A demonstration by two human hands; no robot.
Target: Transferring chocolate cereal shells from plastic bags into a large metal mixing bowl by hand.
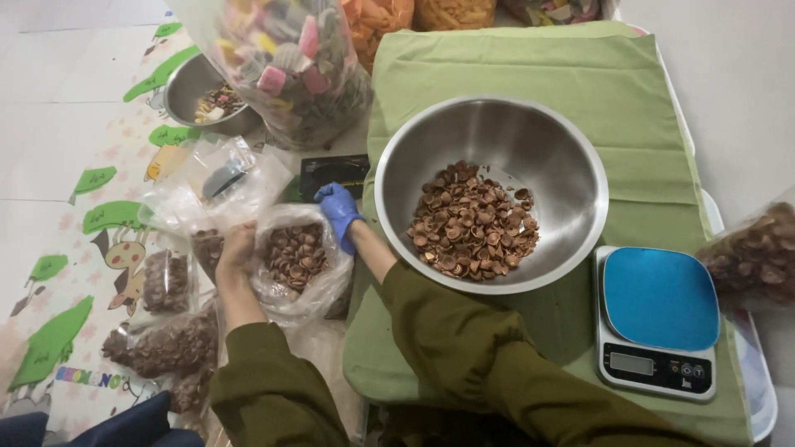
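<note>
Right now the step in hand looks like bagging: both hands hold a clear bag (294, 265) of brown shell-shaped snacks open at its mouth, just left of the green cloth (530, 66) on the counter. Largest on that cloth is the steel bowl (571, 149), with a heap of the same brown pieces in its bottom. Behind it, a big clear sack (290, 58) of pink, yellow and grey bits leans over the patterned mat (99, 190), and orange-filled sacks line the far edge. The scale (658, 323), white with a blue plate, sits bare just right of the bowl; another brown-filled bag (758, 257) lies at the right edge. Several small filled bags (170, 343) lie on the mat to the left, near a second, smaller bowl (195, 87). A small black packet (331, 172) lies beyond the hands.

The left hand (234, 252), bare, pinches the bag's left rim. The right hand (339, 211), in a blue glove, closes its grip on the right rim. I judge the next move needs the mouth gathered without spilling.
</note>
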